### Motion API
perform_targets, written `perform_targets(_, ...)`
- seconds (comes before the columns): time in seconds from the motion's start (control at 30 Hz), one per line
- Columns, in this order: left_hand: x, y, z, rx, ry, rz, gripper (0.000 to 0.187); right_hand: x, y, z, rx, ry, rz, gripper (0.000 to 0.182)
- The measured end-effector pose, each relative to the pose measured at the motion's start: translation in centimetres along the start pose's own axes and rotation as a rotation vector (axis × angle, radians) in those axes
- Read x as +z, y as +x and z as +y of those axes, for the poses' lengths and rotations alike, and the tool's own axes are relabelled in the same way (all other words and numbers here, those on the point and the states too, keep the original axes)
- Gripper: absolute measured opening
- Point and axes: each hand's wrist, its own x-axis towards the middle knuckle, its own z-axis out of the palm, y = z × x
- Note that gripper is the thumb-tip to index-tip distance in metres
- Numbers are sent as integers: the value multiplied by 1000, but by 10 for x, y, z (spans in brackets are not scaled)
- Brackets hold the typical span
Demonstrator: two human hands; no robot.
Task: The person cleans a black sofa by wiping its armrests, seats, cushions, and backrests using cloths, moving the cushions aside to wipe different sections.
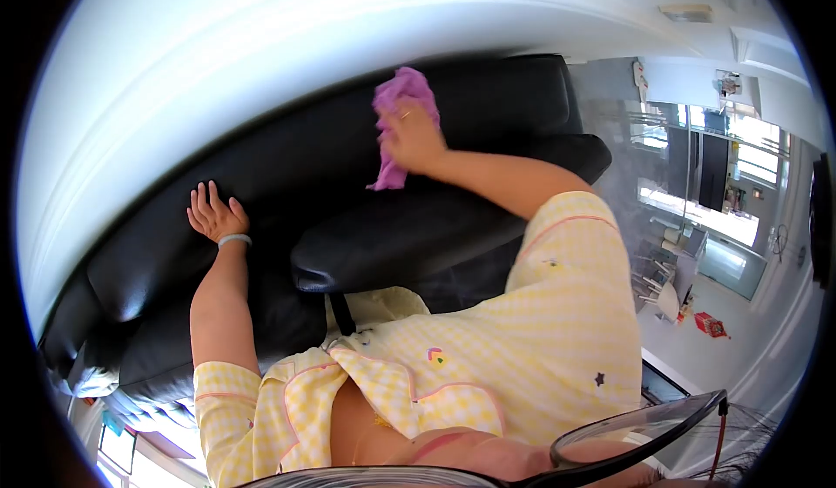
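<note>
My right hand (415,142) is closed over a crumpled purple cloth (409,83) and presses it against the backrest of a black leather sofa (505,96). Parts of the cloth stick out above and below the fingers. Further left, my left hand (216,215) rests flat on the same backrest, fingers spread, with nothing in it. A light band circles that wrist. Between the two arms lies a padded black sofa armrest or cushion (392,242), below the cloth.
A white wall (218,61) curves behind the sofa. To the right are glass doors (697,175), a white chair (666,301) and a red box-like item (711,324) on the pale floor. Eyeglasses (644,436) cross the bottom edge.
</note>
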Motion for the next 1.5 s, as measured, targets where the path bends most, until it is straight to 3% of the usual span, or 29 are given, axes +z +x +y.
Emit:
perform_targets(0.07, 3, 2, 0, 7, -21, 39, 50, 29, -1, -50, -84, -69, -228, 59)
perform_targets(0.13, 4, 3, 0, 16, 8, 38, 51, 77, 22, -87, -467, 69, -425, 67)
perform_targets(0.17, 1, 4, 2, 17, 15, 27, 51, 84, 40, -115, -595, 39, -336, 66)
perform_targets(0.27, 4, 5, -1, 75, 25, 85, 48, 118, 56, -148, -648, -37, 14, 54)
perform_targets(0.3, 5, 5, -1, 86, 43, 120, 49, 114, 57, -135, -628, -44, 16, 54)
perform_targets(0.4, 1, 5, 1, 88, 42, 90, 48, 75, 50, -70, -647, 114, -73, 31)
perform_targets(0.43, 3, 3, -2, 83, 55, 82, 49, 30, 50, -43, -528, 14, -302, 30)
perform_targets(0.47, 2, 3, 0, 87, 48, 86, 49, 17, 42, 2, -459, -79, -311, 30)
perform_targets(0.5, 2, 4, 2, 74, 61, 80, 49, -18, 32, 39, -426, -134, -148, 22)
perform_targets(0.57, 2, 4, 1, 68, 66, 74, 48, -75, 4, 117, -138, -180, -49, 41)
perform_targets(0.6, 1, 2, -1, 79, 62, 78, 48, -91, -18, 161, -22, -338, -71, 45)
perform_targets(0.67, 4, 3, -1, 77, 88, 91, 49, -128, -35, 202, 261, -310, -35, 45)
perform_targets(0.7, 3, 5, 1, 87, 85, 105, 49, -119, -45, 220, 337, -550, 149, 41)
perform_targets(0.8, 2, 5, 1, 92, 94, 99, 49, -106, -50, 254, 391, -600, 310, 41)
perform_targets(0.87, -3, 2, -1, 113, 96, 70, 49, -115, -43, 278, 586, -503, 330, 39)
perform_targets(0.93, 6, 6, 4, 94, 92, 100, 49, -119, -37, 286, 872, -541, 393, 38)
perform_targets(1.0, 3, 4, 2, 114, 81, 123, 48, -131, -29, 266, 1346, -409, 542, 40)
perform_targets(1.07, 0, 4, 1, 114, 76, 131, 49, -120, -38, 278, 1790, -424, 821, 41)
perform_targets(1.1, 4, 6, 1, 120, 71, 151, 49, -111, -50, 301, 1801, -402, 838, 41)
perform_targets(1.17, 2, 6, 4, 99, 52, 142, 49, -91, -64, 341, 2250, -301, 959, 63)
perform_targets(1.2, 2, 7, 4, 90, 49, 151, 49, -92, -63, 322, 2277, -278, 918, 58)
perform_targets(1.5, 4, 2, 2, 67, -35, 120, 48, -22, -25, 174, 1777, -489, 180, 27)
